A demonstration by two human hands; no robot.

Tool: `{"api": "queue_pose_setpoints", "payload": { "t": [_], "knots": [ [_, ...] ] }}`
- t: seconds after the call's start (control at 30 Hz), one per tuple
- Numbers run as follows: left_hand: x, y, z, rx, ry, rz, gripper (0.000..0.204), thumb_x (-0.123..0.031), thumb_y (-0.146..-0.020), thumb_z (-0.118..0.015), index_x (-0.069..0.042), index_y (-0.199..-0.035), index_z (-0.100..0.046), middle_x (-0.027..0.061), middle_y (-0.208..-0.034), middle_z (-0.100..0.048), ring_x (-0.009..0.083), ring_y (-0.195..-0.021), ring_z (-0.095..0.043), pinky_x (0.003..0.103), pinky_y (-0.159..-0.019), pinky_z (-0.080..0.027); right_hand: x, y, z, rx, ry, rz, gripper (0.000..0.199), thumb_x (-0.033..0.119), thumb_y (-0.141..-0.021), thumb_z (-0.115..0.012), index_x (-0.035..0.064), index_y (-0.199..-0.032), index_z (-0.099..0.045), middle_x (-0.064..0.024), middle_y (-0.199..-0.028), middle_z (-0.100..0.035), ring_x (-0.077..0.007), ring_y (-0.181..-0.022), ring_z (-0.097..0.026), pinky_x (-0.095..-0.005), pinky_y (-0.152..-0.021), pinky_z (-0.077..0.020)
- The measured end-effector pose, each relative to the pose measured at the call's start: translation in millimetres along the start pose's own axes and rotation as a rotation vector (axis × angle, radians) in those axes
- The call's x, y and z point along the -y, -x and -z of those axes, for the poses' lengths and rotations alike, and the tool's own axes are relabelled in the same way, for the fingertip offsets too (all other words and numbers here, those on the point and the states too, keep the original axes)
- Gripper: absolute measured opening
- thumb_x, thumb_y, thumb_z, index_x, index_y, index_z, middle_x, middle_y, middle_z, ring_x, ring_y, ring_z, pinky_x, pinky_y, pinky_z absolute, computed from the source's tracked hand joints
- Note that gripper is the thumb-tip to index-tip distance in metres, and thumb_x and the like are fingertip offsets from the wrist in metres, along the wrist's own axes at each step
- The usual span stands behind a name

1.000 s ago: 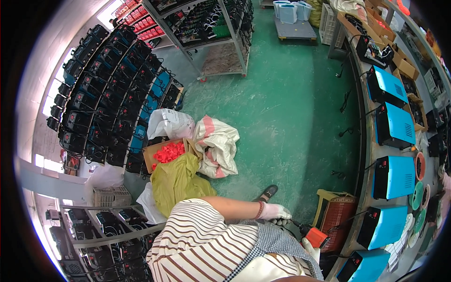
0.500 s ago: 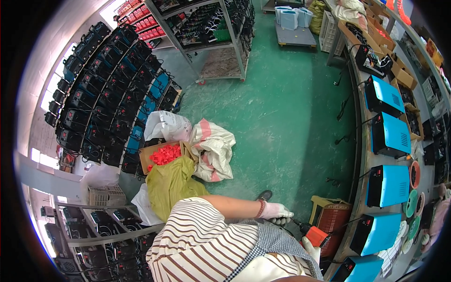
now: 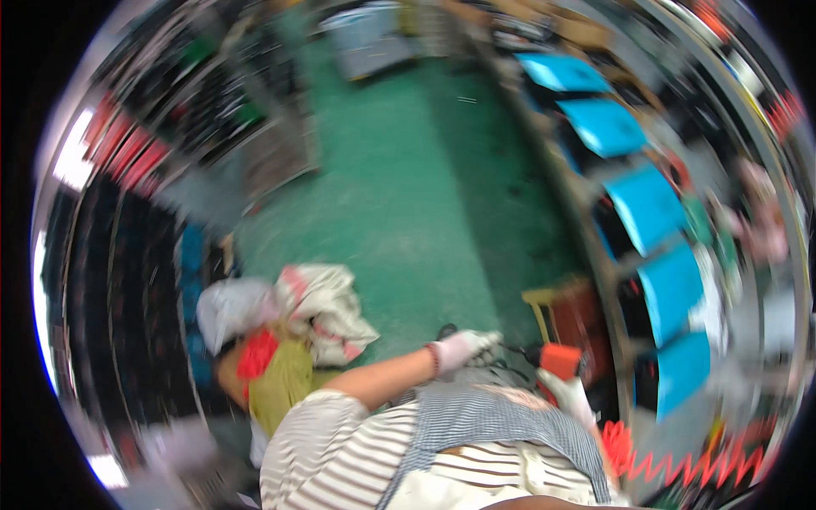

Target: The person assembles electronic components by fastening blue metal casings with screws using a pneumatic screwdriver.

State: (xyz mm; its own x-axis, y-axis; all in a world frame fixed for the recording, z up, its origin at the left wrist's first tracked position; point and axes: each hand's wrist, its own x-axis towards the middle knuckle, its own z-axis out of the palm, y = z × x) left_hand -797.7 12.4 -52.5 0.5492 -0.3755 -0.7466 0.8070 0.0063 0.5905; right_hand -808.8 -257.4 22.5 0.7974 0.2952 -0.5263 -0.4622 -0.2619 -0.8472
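My right hand [image 3: 568, 394], in a pale glove, is wrapped round the handle of an orange and black power screwdriver [image 3: 559, 359]. Its thin bit points left, toward my left hand [image 3: 469, 348]. That hand wears a white glove with greyish fingertips, and a red beaded bracelet circles the wrist. Its fingers are curled together close to the bit's tip; whatever they may hold is too small and blurred to make out. Both hands are in front of my checked apron [image 3: 476, 416], over a striped shirt.
On the right, a long bench [image 3: 599, 280] carries a row of blue and black machine cases [image 3: 650, 208]. A reddish-brown crate or stool [image 3: 582, 319] stands beside it. Sacks [image 3: 323, 310] and red parts [image 3: 257, 353] lie left. A red coiled hose [image 3: 697, 466] stretches at lower right.
My view has swung to the right and blurred, so the bench has shifted and the red coiled hose has come into sight. Both hands and the power screwdriver keep nearly the same arrangement.
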Motion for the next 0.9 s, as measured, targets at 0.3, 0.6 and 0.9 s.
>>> {"api": "queue_pose_setpoints", "payload": {
  "t": [0.3,0.6,0.9],
  "knots": [
    [-27.7,-31.6,18.3,0.150,0.076,0.057,0.029,-0.016,-0.100,-0.046,0.002,-0.120,-0.057,0.0051,-0.089,-0.059,0.0117,-0.071,-0.051,0.023,-0.060,-0.041,-1.7,57.3,40.6,-0.426,-0.241,-0.180,0.032,0.031,-0.085,-0.072,0.0064,-0.103,-0.064,-0.0029,-0.077,-0.066,-0.0098,-0.057,-0.058,-0.0259,-0.051,-0.0482],
    [-40.7,-63.1,-20.6,0.298,-0.153,0.129,0.029,-0.020,-0.101,-0.049,0.002,-0.119,-0.057,0.0031,-0.082,-0.058,0.0107,-0.066,-0.050,0.023,-0.055,-0.038,-108.6,169.6,70.2,-0.869,-0.534,-0.403,0.035,0.035,-0.083,-0.073,0.0079,-0.103,-0.062,-0.0063,-0.074,-0.067,-0.0123,-0.047,-0.056,-0.0289,-0.043,-0.0464],
    [-48.8,-86.3,-92.2,0.110,-0.137,0.120,0.031,-0.015,-0.100,-0.048,0.002,-0.124,-0.056,0.0059,-0.090,-0.062,0.0120,-0.070,-0.053,0.024,-0.059,-0.043,-222.6,208.4,218.2,-1.357,-0.884,-0.307,0.026,0.033,-0.085,-0.072,0.0106,-0.088,-0.059,-0.0024,-0.067,-0.057,-0.0132,-0.048,-0.051,-0.0288,-0.044,-0.0415]
  ]
}}
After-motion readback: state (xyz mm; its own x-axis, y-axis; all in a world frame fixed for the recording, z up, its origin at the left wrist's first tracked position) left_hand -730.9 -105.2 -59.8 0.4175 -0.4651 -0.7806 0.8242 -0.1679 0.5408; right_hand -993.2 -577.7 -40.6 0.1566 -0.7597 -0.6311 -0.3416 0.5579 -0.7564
